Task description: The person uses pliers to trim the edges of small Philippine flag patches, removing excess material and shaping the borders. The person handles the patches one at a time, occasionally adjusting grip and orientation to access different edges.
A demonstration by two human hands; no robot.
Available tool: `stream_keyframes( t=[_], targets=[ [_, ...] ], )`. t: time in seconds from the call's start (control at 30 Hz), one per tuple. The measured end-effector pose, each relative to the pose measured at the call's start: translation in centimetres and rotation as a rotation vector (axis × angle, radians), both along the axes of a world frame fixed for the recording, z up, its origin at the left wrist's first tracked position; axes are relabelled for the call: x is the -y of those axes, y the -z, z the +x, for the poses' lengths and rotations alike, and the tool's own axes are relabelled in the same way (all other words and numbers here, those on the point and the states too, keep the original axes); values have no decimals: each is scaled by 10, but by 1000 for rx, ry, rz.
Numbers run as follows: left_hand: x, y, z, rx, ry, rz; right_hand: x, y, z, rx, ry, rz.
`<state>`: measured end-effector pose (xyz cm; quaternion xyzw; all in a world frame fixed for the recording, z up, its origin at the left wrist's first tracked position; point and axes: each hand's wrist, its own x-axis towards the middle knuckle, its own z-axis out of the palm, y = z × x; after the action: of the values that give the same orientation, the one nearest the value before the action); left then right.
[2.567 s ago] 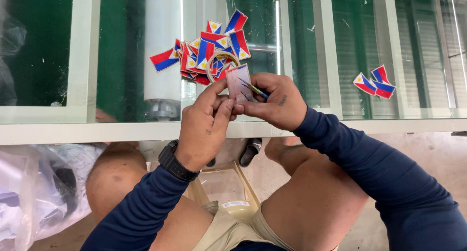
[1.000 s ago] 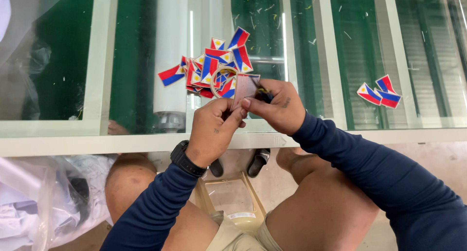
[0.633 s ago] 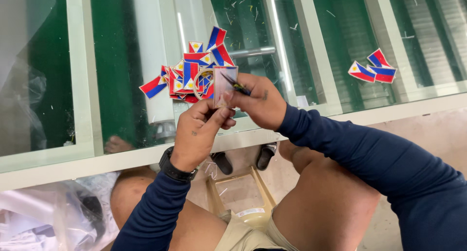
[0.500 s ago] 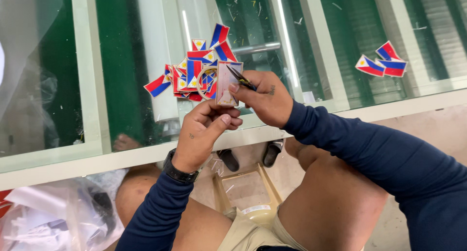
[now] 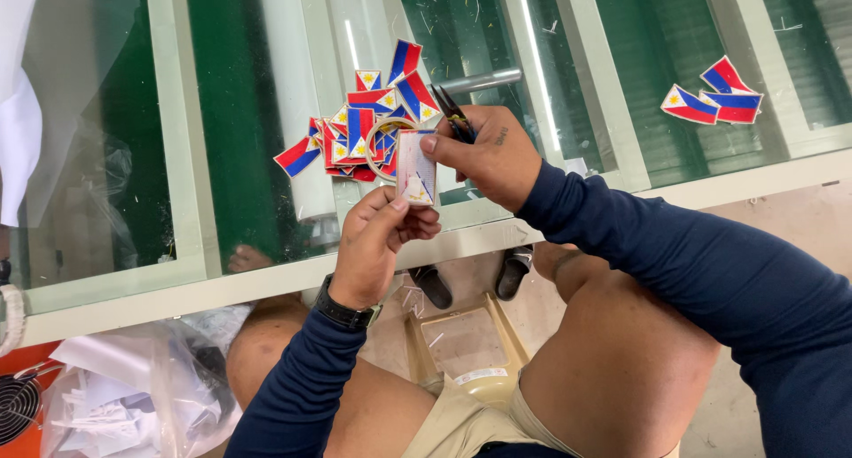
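My left hand [image 5: 380, 236] pinches the lower end of a small flag patch [image 5: 415, 166], held upright with its pale back toward me. My right hand [image 5: 486, 156] grips the patch's upper edge with the thumb and also holds small dark scissors [image 5: 453, 118] whose blades point up and away. Both hands hover above the glass tabletop [image 5: 240, 112], just in front of a pile of several red, blue and white flag patches [image 5: 364, 125] and a roll of tape [image 5: 383, 147].
Three more flag patches [image 5: 714, 94] lie on the glass at the far right. A pale frame edge [image 5: 177, 289] borders the table. Below it are a clear plastic bag of paper scraps [image 5: 133, 396], a small stool [image 5: 461, 343] and dark sandals [image 5: 470, 276].
The view has shifted and tilted. My hands have turned the patch upright, and the scissors now point upward away from it.
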<state>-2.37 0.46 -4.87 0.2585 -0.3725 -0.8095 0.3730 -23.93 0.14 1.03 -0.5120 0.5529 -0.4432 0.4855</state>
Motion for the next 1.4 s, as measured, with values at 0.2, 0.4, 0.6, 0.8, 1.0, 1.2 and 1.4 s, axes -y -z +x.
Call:
stream_keyframes(
  t=[0.2, 0.4, 0.6, 0.8, 1.0, 1.2, 1.4],
  targets=[
    [0, -5, -4, 130, -79, -103, -4, 3, 6, -58, -29, -6],
    [-1, -6, -9, 302, -177, -249, -11, -1, 11, -210, -23, -167],
    [12, -14, -7, 182, -111, -213, -17, -12, 15, -477, -26, -506],
    [19, -37, 23, 256, -235, -440, -7, -17, 4, -61, -103, -300],
    [17, -44, 58, 289, -496, -562, 4, -18, -17, 224, -43, -387],
    [13, -13, 49, 248, -367, -208, 8, 3, -37, 60, 29, -230],
    [22, 1, 48, 155, -367, -147, 23, 46, -28, -470, -234, -237]
  ],
)
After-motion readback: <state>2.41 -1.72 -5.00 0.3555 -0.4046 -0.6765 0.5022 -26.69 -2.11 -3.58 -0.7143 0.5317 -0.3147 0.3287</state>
